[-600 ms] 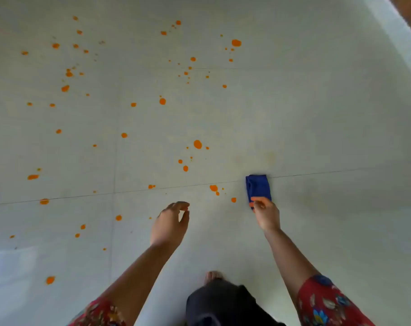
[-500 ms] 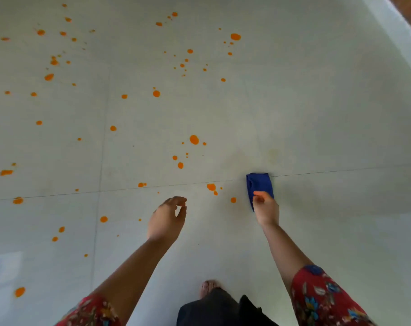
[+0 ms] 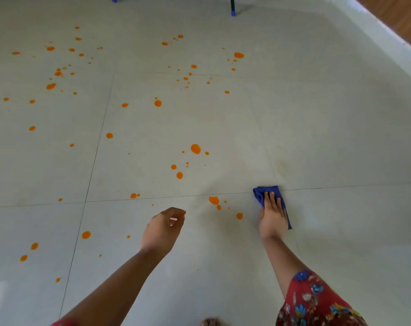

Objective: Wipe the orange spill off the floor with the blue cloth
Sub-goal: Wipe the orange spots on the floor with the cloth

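Orange drops of the spill (image 3: 195, 148) are scattered over the pale tiled floor (image 3: 329, 128), mostly across the left and middle. The blue cloth (image 3: 262, 192) lies flat on the floor at a tile joint. My right hand (image 3: 273, 214) rests on top of it with fingers straight, pressing it down. A few orange drops (image 3: 214, 200) lie just left of the cloth. My left hand (image 3: 163, 228) hovers above the floor with fingers loosely curled, holding nothing.
A white skirting edge (image 3: 387, 43) runs along the far right, with brown wood beyond it. Two thin furniture legs with blue feet (image 3: 233, 12) stand at the top. My bare toes (image 3: 210, 322) show at the bottom edge.
My right hand has moved forward from the cloth's near edge and now lies flat over most of it. The view has tilted up, showing furniture legs.
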{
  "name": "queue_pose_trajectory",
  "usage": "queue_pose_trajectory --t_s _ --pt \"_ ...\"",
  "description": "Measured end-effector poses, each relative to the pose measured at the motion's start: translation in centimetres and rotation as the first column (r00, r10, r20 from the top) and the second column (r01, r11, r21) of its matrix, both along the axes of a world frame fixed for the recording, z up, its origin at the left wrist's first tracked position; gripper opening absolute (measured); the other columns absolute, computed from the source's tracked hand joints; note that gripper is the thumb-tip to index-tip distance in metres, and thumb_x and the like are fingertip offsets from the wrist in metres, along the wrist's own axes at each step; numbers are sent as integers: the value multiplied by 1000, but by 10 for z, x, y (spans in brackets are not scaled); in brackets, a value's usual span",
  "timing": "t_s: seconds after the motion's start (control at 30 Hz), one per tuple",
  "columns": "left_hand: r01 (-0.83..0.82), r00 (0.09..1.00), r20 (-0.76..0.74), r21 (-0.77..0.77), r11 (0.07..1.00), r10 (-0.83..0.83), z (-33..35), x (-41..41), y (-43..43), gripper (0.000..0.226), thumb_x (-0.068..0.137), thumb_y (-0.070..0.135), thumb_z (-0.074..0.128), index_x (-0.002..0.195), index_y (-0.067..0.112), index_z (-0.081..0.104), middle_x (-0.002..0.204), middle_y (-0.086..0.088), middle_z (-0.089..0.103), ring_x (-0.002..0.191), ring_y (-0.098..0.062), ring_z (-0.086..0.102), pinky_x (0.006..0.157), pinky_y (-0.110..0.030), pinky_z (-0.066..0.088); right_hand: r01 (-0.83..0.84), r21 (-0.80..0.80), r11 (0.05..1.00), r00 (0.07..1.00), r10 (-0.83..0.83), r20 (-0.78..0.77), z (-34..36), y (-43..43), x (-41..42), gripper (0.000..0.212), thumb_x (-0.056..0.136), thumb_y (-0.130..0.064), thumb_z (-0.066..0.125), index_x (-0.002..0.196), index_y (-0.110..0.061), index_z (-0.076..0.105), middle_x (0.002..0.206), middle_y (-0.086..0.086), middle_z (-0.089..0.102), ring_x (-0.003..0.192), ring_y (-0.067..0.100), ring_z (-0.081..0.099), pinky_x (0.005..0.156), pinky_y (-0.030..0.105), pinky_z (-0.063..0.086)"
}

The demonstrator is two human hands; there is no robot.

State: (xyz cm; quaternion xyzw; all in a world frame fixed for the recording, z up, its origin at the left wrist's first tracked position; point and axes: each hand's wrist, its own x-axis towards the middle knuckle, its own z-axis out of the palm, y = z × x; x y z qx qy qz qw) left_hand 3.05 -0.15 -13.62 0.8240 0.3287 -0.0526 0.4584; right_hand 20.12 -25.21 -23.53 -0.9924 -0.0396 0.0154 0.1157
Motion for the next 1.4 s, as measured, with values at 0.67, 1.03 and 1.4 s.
queue_pose_trajectory --t_s 0.67,1.03,1.4 --pt "-285 913 -66 -809 514 403 124 -71 115 56 86 63 51 119 20 65 116 -3 70 110 -22 64 105 -41 44 413 857 309 659 547 -516 204 232 -145 17 99 -21 51 104 -24 67 105 -4 73 98 11 68 86 27 52" --pt "-353 740 -51 -878 322 671 98 -161 137 40 90 41 45 101 12 69 100 -7 72 87 -23 70 75 -37 50 718 564 407 173 681 -712 189 245 -162 42 96 -45 46 119 -16 66 123 9 67 105 25 67 85 38 53" --pt "-611 695 -89 -597 520 713 70 -233 152 59 84 -18 26 120 14 60 112 -4 70 104 -21 65 89 -29 51 413 648 641 83 682 -727 207 280 -180 39 76 -27 66 111 -8 68 105 10 73 92 24 71 81 35 54"
